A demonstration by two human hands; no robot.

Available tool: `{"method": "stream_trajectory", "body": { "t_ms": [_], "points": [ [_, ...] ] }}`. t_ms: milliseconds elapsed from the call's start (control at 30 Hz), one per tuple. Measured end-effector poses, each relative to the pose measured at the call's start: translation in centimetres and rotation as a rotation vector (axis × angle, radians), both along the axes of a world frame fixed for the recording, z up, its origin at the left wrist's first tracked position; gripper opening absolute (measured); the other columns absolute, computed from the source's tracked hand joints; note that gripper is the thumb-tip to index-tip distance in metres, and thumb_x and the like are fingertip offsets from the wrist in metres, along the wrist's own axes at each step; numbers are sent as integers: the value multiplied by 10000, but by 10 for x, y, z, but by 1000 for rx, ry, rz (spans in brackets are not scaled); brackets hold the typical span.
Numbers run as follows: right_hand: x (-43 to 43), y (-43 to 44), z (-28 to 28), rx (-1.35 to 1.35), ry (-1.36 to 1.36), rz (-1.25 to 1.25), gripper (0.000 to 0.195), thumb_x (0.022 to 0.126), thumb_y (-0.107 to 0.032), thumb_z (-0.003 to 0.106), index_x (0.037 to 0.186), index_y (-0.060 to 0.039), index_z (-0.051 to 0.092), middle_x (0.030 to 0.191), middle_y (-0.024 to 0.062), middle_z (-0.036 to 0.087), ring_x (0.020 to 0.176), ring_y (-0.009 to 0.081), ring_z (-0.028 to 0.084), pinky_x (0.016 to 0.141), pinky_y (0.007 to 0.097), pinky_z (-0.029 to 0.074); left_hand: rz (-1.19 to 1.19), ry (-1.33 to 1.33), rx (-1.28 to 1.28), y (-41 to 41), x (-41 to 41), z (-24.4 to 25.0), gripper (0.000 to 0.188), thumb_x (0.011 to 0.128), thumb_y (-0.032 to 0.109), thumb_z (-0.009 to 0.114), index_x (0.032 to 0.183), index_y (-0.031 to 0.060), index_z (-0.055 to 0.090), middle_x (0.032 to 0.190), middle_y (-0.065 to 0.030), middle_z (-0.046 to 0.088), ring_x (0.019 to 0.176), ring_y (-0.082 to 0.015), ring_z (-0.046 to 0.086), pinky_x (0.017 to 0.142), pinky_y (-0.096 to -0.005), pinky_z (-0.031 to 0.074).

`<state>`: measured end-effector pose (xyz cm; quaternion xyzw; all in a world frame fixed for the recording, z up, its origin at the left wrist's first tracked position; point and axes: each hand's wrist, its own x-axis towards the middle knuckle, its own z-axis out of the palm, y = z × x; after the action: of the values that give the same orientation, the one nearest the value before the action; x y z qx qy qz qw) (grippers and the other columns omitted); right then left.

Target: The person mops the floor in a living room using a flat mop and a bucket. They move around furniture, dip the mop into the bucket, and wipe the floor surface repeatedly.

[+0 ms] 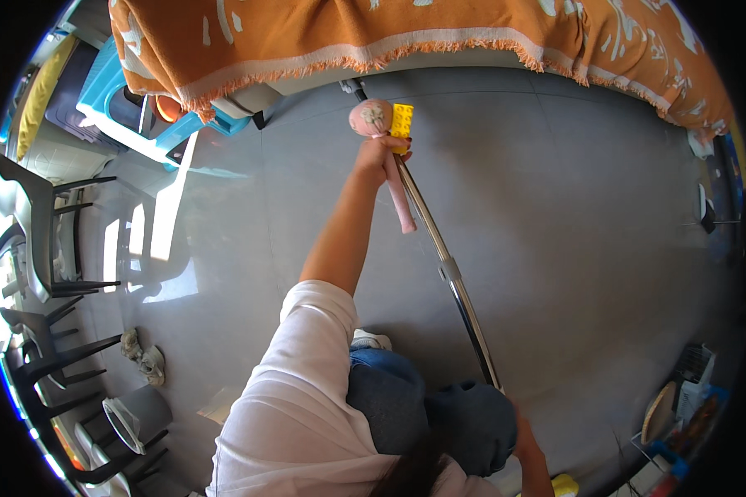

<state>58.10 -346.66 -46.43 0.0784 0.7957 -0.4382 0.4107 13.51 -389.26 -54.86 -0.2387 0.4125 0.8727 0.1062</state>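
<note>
My left hand [376,158] reaches out toward the sofa, closed around a pink toy [371,118] with a round patterned head and a long thin leg dangling. The same hand holds a yellow toy building brick [402,120] against it. Beneath that hand runs a metal telescopic tube [435,233], slanting from my right side to under the sofa front. At the tube's near end is my right hand [521,432], which appears to grip it; my bent knee hides most of its fingers. The tube's far end fitting [351,86] is partly covered by the sofa.
An orange fringed throw [323,37] drapes over the sofa. Left are a blue plastic stool [155,146], grey chairs [34,230], shoes [143,357] and a lined waste bin [138,416]. Several items, including a round wooden board [658,412], stand at the lower right. Sunlight streaks the grey floor [566,236].
</note>
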Motion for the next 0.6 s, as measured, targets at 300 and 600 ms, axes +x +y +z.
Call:
{"method": "stream_trajectory", "body": {
  "t_ms": [300,600],
  "points": [
    [28,44,83,361,-285,4,531,632,-106,654,1145,-68,523,794,155,644,694,288,659,641,368,505,-254,-103,-21,32,80,14,267,679,27,637,929,26,545,867,-70,577,787,-189,569,670,-348,518],
    [97,117,66,497,-299,151,322,693,-90,679,1000,-27,607,860,123,653,805,275,619,750,381,474,-367,-243,-56,63,126,33,302,700,-43,634,977,21,533,918,-72,576,869,-192,586,729,-374,544]
  ]
}}
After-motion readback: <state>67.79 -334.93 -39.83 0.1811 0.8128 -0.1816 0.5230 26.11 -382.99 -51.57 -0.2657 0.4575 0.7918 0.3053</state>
